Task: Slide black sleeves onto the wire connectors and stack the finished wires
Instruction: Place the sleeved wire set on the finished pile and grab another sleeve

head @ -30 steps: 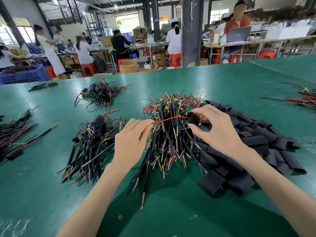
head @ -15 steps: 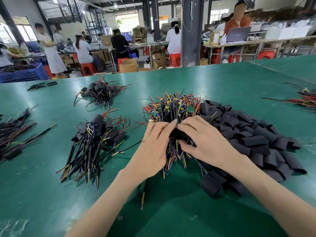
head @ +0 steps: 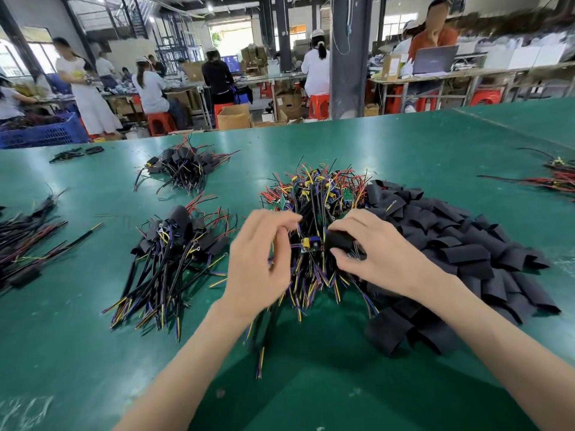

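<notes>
Black sleeve (head: pixel 339 241): light, soft tube, collapses flat; grip near mouth, keep it open. Wire assembly (head: pixel 309 246), frame centre, over unsleeved wire pile (head: pixel 314 200): light, springy thin leads, small board probably fragile and snag-prone; hold by leads just behind board. Right hand (head: pixel 382 256) palm down, thumb and fingers wrapped round sleeve, mouth toward board. Left hand (head: pixel 261 262) blurred, fingers curled, seemingly pinching leads. 2 hands near, apart. Finished stack (head: pixel 174 253) centre left.

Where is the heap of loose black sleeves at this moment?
Head view: the heap of black sleeves lies right of centre on the green table, directly right of the pile of coloured wires and beside the right hand.
</notes>
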A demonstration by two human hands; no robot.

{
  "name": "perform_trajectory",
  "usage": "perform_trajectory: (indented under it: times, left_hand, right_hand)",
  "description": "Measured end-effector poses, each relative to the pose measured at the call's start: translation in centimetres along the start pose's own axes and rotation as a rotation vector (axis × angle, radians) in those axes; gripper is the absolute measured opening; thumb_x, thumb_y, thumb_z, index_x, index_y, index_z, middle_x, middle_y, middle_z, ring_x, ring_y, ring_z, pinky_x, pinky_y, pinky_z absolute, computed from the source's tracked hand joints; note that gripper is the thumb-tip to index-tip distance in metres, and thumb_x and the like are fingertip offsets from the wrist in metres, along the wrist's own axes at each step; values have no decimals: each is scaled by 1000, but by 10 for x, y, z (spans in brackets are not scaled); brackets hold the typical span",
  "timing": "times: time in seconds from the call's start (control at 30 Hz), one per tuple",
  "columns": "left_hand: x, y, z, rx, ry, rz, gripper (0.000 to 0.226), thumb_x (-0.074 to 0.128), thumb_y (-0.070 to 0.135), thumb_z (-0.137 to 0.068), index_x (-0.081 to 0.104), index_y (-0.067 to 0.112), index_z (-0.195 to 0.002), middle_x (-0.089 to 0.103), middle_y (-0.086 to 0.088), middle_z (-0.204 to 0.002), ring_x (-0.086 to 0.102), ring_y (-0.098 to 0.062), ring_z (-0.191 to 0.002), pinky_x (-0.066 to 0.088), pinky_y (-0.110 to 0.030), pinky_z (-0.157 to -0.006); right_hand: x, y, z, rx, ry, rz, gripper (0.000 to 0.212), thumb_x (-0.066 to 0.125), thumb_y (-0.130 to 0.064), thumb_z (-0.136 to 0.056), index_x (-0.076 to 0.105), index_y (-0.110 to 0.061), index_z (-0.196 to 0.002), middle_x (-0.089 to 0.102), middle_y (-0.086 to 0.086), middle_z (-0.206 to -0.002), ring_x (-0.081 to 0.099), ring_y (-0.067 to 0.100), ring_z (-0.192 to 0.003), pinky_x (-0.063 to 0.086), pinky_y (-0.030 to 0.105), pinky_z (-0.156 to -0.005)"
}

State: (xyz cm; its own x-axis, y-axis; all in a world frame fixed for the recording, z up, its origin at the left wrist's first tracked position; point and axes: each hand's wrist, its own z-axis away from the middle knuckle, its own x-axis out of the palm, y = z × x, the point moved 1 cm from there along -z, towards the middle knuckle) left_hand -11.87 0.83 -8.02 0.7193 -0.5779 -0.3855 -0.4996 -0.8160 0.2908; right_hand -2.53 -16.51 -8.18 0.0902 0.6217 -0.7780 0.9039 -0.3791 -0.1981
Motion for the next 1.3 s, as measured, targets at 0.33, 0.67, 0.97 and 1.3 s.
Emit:
perform_trajectory:
  times: [0.33, 0.67, 0.97, 1.3]
  left_hand:
    - [1, -34, 2, -254, -403, -72, 8, 67, 19, -86, 71, 18, -93, 57, 23, -78, 52, -3, -81, 35, -29, -80]
    - [0, -27, 1, -402, -306, 118, 8, 65, 8, -87, 69, 12, -82, 63, 3, -76, 50, -3, -66, 37, -14, -65]
    - [-1, -25, -1, -573, -318, 243, 17, 62, 12, -90, 66, 20, -75, 52, 18, -49, 40, 0, -47, 32, -14, -52]
    - [1, -23, 0, -596, -299, 258, 19, 64, 8, -88, 66, 20, -72, 54, 17, -52, 41, 0, -47, 32, -14, -52]
  right_hand:
    - [-2, 0, 1, -30, 72, -66, 28, 73, -8, -76, 65, -3, -102, 60, 7, -92, 56, 22, -86, 42, 26, -82]
    - [3, 2, 2, -137, 71, 52, 33, 76, -14, -75, 66, 0, -103, 66, 10, -88, 64, 28, -81, 55, 39, -71]
    - [7, -3, 3, -136, 86, 132, 36, 74, -12, -76, 64, 0, -109, 66, 12, -95, 65, 30, -84, 56, 40, -69]
    - [12, 2, 4, -122, 130, 40, 35, 73, -13, -76, 64, -4, -109, 66, 8, -97, 64, 25, -83, 55, 38, -71]
